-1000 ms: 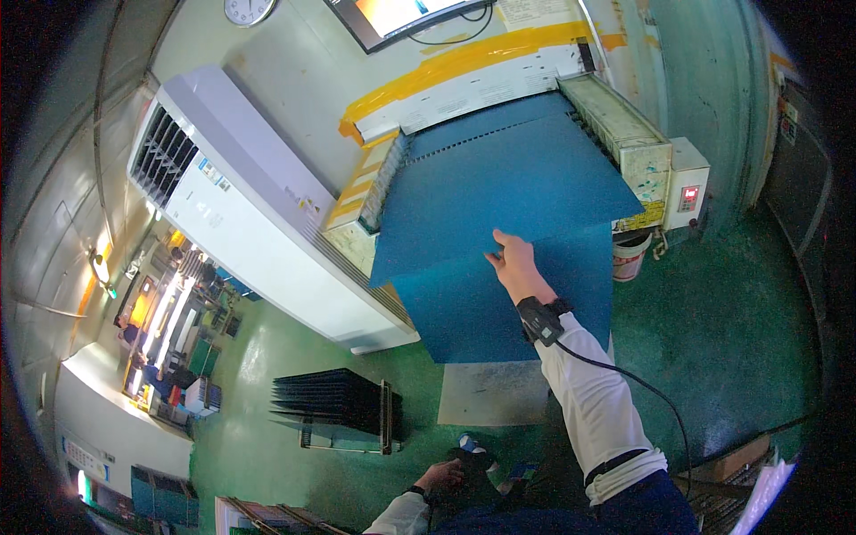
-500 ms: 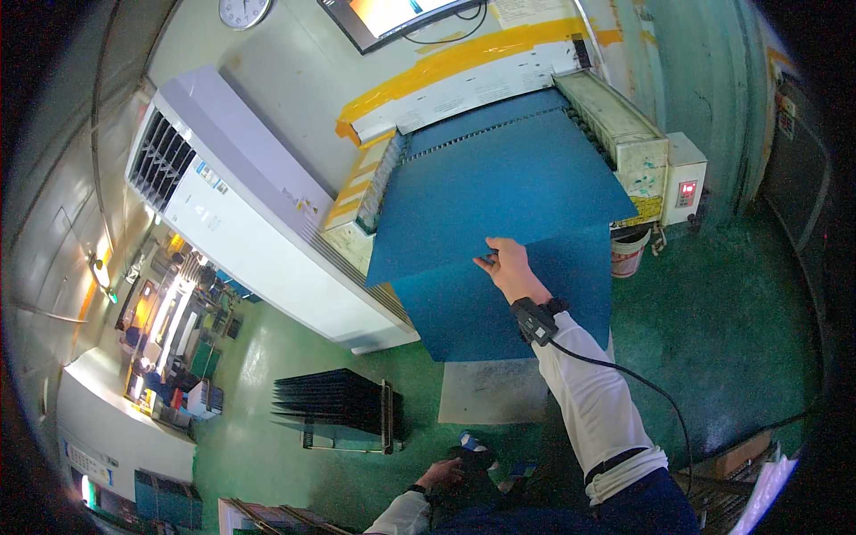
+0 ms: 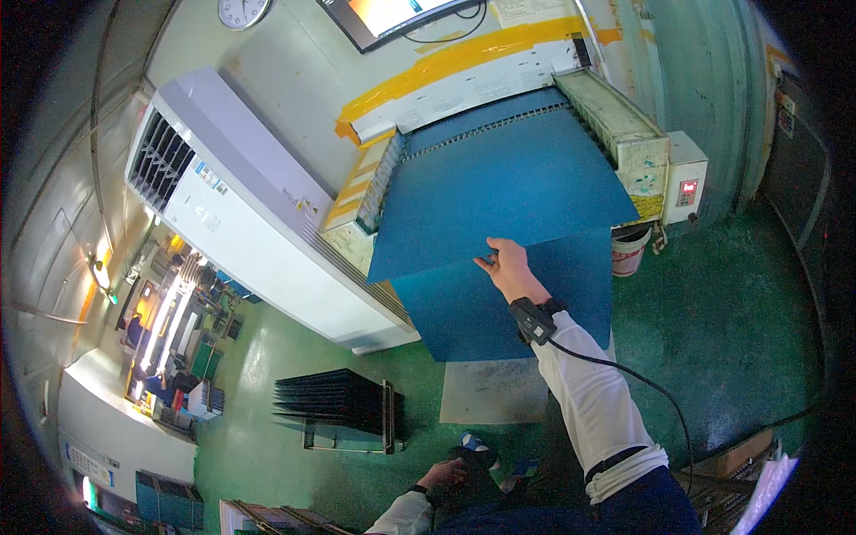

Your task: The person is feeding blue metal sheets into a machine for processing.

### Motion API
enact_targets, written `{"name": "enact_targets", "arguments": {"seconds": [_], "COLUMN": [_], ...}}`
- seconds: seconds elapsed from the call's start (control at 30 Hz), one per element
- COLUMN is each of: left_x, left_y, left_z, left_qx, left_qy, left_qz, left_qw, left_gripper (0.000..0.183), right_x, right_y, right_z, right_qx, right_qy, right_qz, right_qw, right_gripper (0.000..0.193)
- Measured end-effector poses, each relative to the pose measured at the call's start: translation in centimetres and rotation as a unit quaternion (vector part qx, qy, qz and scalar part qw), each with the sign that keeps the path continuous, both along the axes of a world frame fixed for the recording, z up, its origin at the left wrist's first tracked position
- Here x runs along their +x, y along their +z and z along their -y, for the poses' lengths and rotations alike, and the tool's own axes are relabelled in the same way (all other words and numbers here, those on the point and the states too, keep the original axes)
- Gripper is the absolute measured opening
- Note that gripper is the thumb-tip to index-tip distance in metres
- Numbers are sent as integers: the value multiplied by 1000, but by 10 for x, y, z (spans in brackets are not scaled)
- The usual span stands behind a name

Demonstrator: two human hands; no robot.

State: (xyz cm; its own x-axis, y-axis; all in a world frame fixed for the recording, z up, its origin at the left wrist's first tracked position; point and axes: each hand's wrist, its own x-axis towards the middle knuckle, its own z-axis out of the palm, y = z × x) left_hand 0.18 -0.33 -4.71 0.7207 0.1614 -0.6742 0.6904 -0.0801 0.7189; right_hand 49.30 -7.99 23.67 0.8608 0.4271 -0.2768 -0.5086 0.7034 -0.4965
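A large flat blue sheet (image 3: 499, 183) lies on the conveyor machine (image 3: 615, 116), its front part jutting out towards me. My right hand (image 3: 510, 267) is at the middle of its front edge, thumb and fingers closed together at the edge. Below this sheet, a second blue panel (image 3: 526, 308) slopes down towards the floor. My left hand (image 3: 443, 474) rests low on my dark trouser leg, away from the sheets, with its fingers lying loosely and nothing seen in them.
Left of the machine stands a tall white air conditioner (image 3: 267, 209). A rack of dark panels (image 3: 334, 401) is on the green floor at left. A bucket (image 3: 629, 254) sits under a control box (image 3: 685, 183). A cable (image 3: 646, 382) trails from my right wrist.
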Motion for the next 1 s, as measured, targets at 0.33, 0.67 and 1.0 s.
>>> {"name": "enact_targets", "arguments": {"seconds": [0.33, 0.67, 1.0], "left_x": [-5, -12, 16], "left_y": [-9, -31, 16], "left_z": [-4, -13, 6], "left_qx": [-84, -266, -194], "left_qy": [86, 241, 245], "left_qz": [-43, -64, -162], "left_qw": [992, 931, 936], "left_gripper": [43, 43, 40], "right_x": [-2, 6, 5], "right_y": [2, -3, 4], "right_z": [-3, -13, 0], "right_qx": [16, 35, 30], "right_qy": [12, 20, 88], "right_qz": [8, 8, 26], "right_qw": [1000, 999, 995], "right_gripper": [18, 15, 16]}}
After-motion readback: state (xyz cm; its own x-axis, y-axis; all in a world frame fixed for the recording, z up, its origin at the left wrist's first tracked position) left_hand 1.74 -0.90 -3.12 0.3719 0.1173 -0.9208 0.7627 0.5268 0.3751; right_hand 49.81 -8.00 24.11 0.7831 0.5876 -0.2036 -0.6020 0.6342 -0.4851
